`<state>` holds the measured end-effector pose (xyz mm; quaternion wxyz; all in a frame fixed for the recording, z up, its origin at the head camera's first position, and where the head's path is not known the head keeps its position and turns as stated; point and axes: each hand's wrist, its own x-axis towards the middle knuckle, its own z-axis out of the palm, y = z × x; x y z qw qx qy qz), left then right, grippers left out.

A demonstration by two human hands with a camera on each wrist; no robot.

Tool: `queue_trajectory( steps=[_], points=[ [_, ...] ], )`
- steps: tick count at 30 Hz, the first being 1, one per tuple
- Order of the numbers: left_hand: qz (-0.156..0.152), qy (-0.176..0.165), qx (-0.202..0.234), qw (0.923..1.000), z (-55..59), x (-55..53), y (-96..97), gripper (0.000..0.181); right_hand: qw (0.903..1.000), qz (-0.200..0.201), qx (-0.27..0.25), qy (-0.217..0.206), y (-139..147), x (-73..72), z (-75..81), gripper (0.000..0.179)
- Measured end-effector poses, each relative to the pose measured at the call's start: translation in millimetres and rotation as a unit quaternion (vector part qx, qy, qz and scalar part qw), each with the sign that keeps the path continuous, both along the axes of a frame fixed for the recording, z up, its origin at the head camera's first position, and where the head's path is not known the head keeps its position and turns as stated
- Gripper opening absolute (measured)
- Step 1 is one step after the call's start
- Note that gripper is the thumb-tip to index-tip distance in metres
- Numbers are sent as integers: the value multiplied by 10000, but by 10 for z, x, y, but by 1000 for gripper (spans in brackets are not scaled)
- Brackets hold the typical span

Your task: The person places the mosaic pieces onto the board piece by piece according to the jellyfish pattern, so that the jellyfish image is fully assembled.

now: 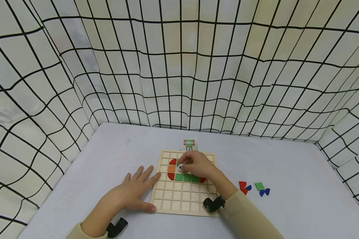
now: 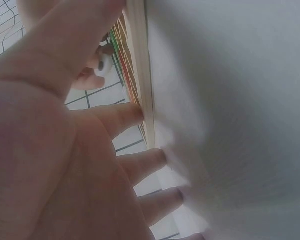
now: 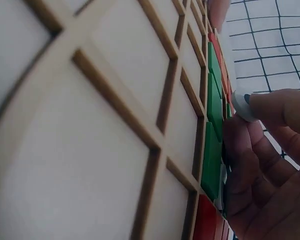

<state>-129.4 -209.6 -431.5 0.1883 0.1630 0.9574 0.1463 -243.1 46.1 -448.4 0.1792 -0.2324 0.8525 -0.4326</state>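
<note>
My right hand (image 1: 197, 164) pinches a small white disc with a black dot (image 3: 244, 105) between thumb and fingers, over the upper half of a wooden grid board (image 1: 167, 203). Under and around that hand, the grid cells hold green square tiles (image 1: 186, 178), an orange square (image 1: 171, 168) and red rounded corner pieces (image 1: 171, 176). The left hand (image 1: 134, 192) lies spread at the board's left side; its thumb and index fingertip touch the edge. In the left wrist view, its other fingers (image 2: 162, 205) reach down to the table beside the board. Part of the pattern is hidden behind the right hand.
A small printed pattern card (image 1: 189, 143) lies just beyond the board. To the right on the white table (image 1: 302, 199) are loose red pieces (image 1: 242, 185), blue pieces (image 1: 267, 191) and a green square (image 1: 259, 186). Black netting (image 1: 180, 76) surrounds the table's back and sides.
</note>
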Motion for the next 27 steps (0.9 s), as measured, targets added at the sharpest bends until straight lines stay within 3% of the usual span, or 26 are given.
queue_trajectory(
  steps=[5,14,21,27],
  points=[
    [-8,10,11,10000,1,2,-5,110,9972,111,608,425,-67,0,10,10],
    [-7,24,10,10000,5,6,-10,109,9891,213,1121,931,-131,2,-2,9],
    [26,18,-17,10000,1,2,-4,109,9904,125,1070,869,-87,26,37,13],
    [25,40,-49,10000,3,2,0,109,9964,-212,523,633,99,51,121,16]
  ],
)
